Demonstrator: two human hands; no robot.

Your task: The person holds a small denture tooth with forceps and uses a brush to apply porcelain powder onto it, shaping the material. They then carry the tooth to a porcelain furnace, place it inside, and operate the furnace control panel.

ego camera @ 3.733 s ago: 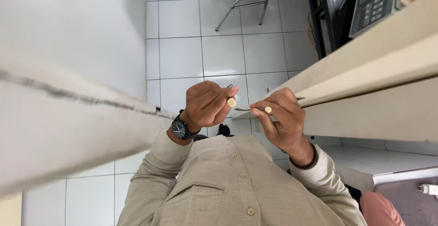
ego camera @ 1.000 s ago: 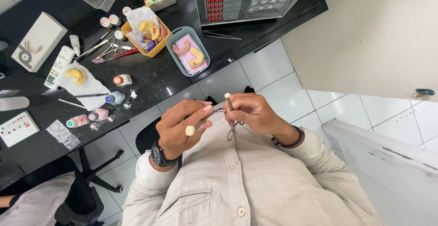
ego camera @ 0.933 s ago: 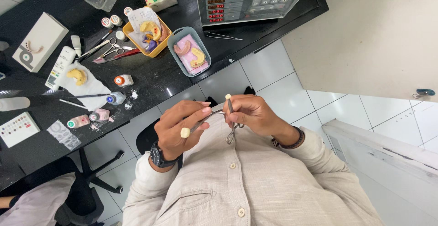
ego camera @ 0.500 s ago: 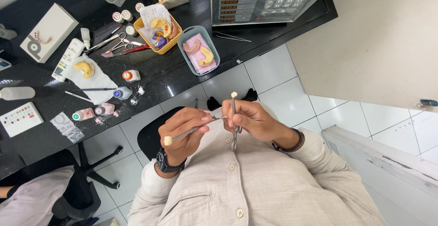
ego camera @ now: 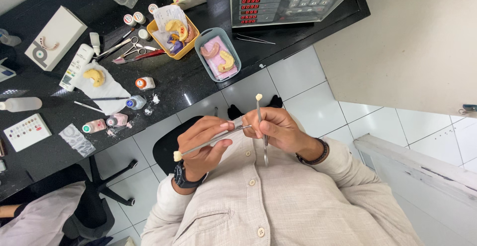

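Note:
My left hand point(ego camera: 202, 144), with a black watch on the wrist, grips a thin metal tool point(ego camera: 211, 141) that points down-left and carries a small cream tooth-like piece point(ego camera: 177, 155) at its end. My right hand point(ego camera: 278, 129), wearing a dark bracelet, holds slim metal tweezers point(ego camera: 261, 127) upright, with another small cream piece point(ego camera: 258, 97) at the top tip. Both hands meet in front of my beige shirt, above the white tiled floor.
A black bench point(ego camera: 189, 84) ahead carries a teal tray with pink dental casts point(ego camera: 199, 37), a yellow tray point(ego camera: 194, 41), a machine with red digits point(ego camera: 293, 0), a white box point(ego camera: 54, 37), small bottles and a tissue point(ego camera: 117, 89). Another person's sleeve point(ego camera: 39, 218) is at bottom left.
The view swung from the floor to the bench. Over the last second my left hand tilted its tool so the cream tip dropped down-left; the right hand kept its tweezers upright.

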